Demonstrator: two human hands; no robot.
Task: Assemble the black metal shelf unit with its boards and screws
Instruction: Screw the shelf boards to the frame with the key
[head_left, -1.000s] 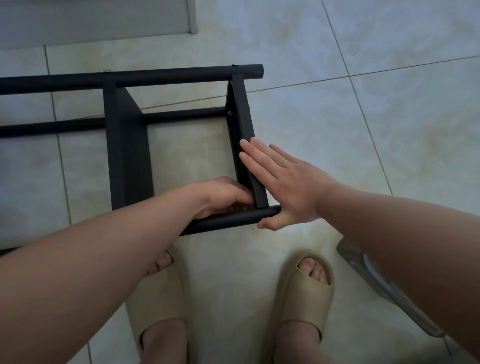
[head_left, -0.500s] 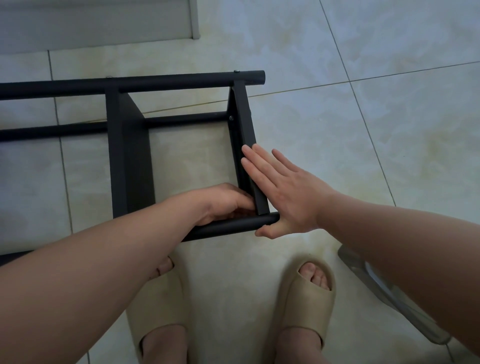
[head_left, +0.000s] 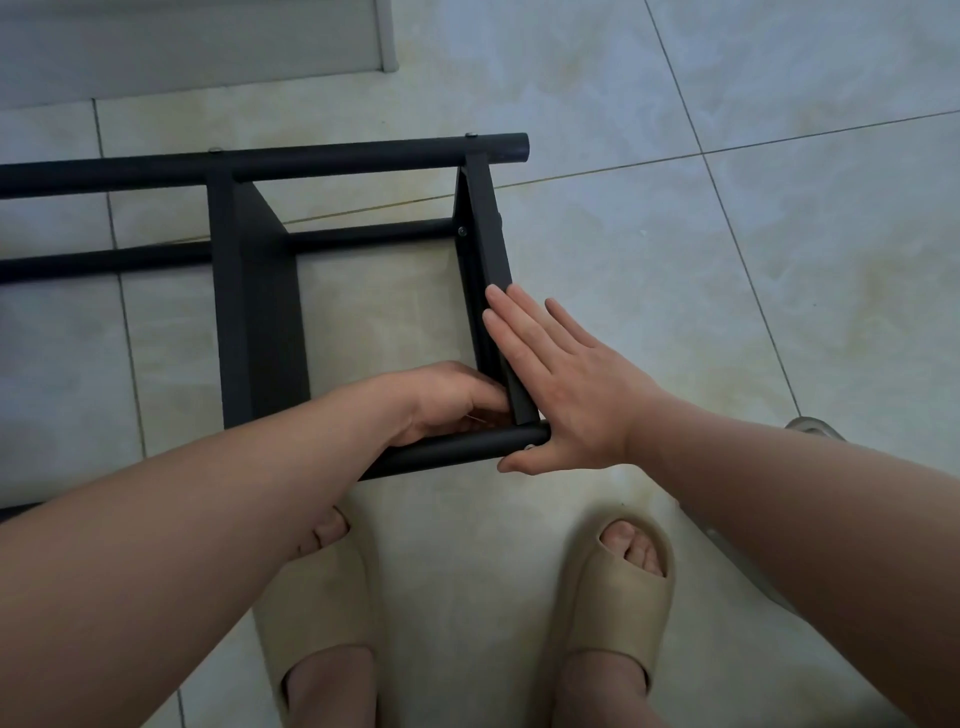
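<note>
The black metal shelf unit (head_left: 249, 291) lies on its side on the tiled floor, its round tubes running left to right and two flat black boards crossing between them. My right hand (head_left: 561, 384) lies flat with fingers together against the outer face of the right end board (head_left: 485, 239), thumb under the near tube (head_left: 457, 452). My left hand (head_left: 447, 402) is curled inside the corner where that board meets the near tube, fingertips pinched at the joint. What the fingers hold is hidden. A small screw head (head_left: 529, 447) shows on the near tube's end.
My two feet in beige slippers (head_left: 608, 587) stand just in front of the frame. A clear plastic bag (head_left: 810, 431) lies on the floor behind my right forearm. A grey panel (head_left: 197, 41) lies at the top left.
The frame and both hands sit slightly lower in view than before. Both hands keep the same hold at the near right corner.
</note>
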